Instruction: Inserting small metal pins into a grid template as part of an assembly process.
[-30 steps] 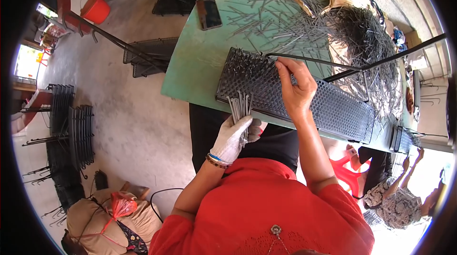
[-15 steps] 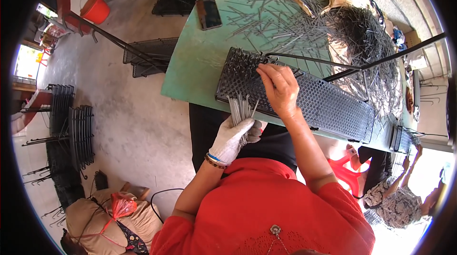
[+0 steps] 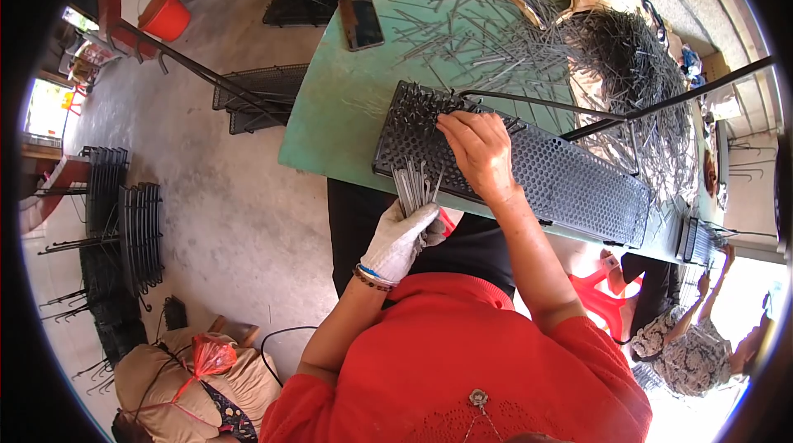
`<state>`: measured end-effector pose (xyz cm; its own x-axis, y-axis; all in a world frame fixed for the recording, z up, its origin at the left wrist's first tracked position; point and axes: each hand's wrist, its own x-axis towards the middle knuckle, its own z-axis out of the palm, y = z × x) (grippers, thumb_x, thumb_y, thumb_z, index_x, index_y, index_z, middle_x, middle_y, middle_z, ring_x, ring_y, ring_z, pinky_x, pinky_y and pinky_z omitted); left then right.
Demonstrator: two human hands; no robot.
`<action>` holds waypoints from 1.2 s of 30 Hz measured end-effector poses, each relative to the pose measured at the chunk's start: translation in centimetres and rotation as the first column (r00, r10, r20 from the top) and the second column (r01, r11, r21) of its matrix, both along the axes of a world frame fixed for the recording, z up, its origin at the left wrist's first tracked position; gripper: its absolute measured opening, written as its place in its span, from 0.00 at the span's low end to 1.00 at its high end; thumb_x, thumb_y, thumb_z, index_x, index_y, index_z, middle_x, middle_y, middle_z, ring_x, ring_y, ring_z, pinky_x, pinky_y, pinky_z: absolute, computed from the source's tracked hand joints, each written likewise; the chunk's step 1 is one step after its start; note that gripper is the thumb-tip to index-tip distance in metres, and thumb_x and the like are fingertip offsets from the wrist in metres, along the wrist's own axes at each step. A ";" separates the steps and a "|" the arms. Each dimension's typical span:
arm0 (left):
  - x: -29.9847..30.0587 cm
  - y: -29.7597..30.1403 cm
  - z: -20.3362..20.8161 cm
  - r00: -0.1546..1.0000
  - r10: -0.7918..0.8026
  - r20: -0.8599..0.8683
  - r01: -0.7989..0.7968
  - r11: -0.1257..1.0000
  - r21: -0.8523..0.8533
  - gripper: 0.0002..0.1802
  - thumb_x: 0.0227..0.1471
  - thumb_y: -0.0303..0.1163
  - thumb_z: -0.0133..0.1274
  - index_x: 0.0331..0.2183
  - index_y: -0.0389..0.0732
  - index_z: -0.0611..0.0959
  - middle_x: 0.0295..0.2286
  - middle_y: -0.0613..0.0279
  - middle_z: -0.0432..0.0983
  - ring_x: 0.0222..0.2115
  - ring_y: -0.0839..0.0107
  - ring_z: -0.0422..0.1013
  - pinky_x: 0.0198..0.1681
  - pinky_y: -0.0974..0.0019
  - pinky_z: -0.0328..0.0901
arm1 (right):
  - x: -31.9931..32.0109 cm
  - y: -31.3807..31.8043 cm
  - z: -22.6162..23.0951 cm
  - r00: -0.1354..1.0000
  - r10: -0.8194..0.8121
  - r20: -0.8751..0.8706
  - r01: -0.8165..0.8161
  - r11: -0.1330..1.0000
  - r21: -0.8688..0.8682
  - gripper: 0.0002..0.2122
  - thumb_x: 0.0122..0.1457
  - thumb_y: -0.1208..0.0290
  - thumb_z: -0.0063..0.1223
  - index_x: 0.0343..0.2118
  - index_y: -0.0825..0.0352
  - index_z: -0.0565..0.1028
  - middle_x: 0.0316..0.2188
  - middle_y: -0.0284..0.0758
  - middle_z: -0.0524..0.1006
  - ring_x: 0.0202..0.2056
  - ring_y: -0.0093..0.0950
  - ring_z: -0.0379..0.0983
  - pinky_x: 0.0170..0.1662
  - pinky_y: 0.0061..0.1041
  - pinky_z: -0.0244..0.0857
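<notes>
My left hand (image 3: 403, 238), in a pale work glove, is closed around a bundle of thin grey metal rods (image 3: 413, 188) whose ends point up toward the near edge of a long black perforated metal panel (image 3: 582, 183). Many short dark rods (image 3: 417, 112) stick up from the holes at the panel's left end. Over that end, beside those rods, is my bare right hand (image 3: 481, 152), thumb and fingers pinched together. Whatever lies between its fingertips is too small and hidden to make out.
Loose rods (image 3: 471, 26) are scattered over the green table (image 3: 330, 112), with a big heap (image 3: 636, 71) at right. A phone (image 3: 362, 21) lies at far left. A black bar (image 3: 669, 100) crosses the right side. Another person (image 3: 690, 356) works at right. Black racks (image 3: 140, 236) stand at left.
My right hand has shifted slightly left over the panel. The fingers of my gloved left hand have turned a little, showing a red patch, with the bundle still held.
</notes>
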<state>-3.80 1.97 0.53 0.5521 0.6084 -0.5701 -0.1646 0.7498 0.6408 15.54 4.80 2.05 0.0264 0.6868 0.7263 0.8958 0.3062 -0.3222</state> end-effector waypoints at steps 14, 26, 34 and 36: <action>0.0 0.3 0.3 0.996 0.047 0.078 -0.044 0.998 -0.046 0.10 0.60 0.30 0.51 0.41 0.35 0.75 0.30 0.59 0.79 0.28 0.71 0.78 0.33 0.66 0.76 | -0.7 -1.6 1.1 0.987 -0.064 -0.150 0.061 0.998 -0.023 0.10 0.50 0.78 0.64 0.37 0.67 0.81 0.35 0.37 0.78 0.34 0.33 0.75 0.38 0.28 0.68; 0.0 0.5 0.4 0.995 0.034 0.089 -0.026 0.996 -0.088 0.12 0.61 0.33 0.50 0.43 0.35 0.75 0.32 0.58 0.79 0.29 0.71 0.78 0.32 0.66 0.75 | 0.0 -3.1 2.9 0.712 -0.196 -0.674 0.017 0.965 -0.262 0.07 0.59 0.78 0.58 0.38 0.73 0.79 0.29 0.31 0.80 0.31 0.18 0.75 0.37 0.17 0.69; -0.2 0.5 0.4 1.000 -0.003 -0.009 0.002 0.999 -0.032 0.13 0.60 0.35 0.51 0.42 0.36 0.75 0.29 0.59 0.80 0.26 0.70 0.78 0.28 0.67 0.75 | 0.9 -0.9 2.3 0.936 -0.156 -0.316 0.165 0.986 0.003 0.08 0.54 0.81 0.61 0.38 0.69 0.79 0.30 0.37 0.80 0.30 0.25 0.76 0.37 0.22 0.70; -0.2 0.4 0.4 1.000 -0.011 -0.025 0.010 0.999 -0.041 0.13 0.60 0.36 0.52 0.41 0.36 0.77 0.28 0.57 0.80 0.26 0.68 0.78 0.28 0.66 0.74 | 0.8 -0.6 2.0 0.949 -0.152 -0.276 0.163 0.987 0.014 0.08 0.53 0.82 0.62 0.37 0.69 0.79 0.31 0.37 0.80 0.31 0.29 0.76 0.37 0.24 0.70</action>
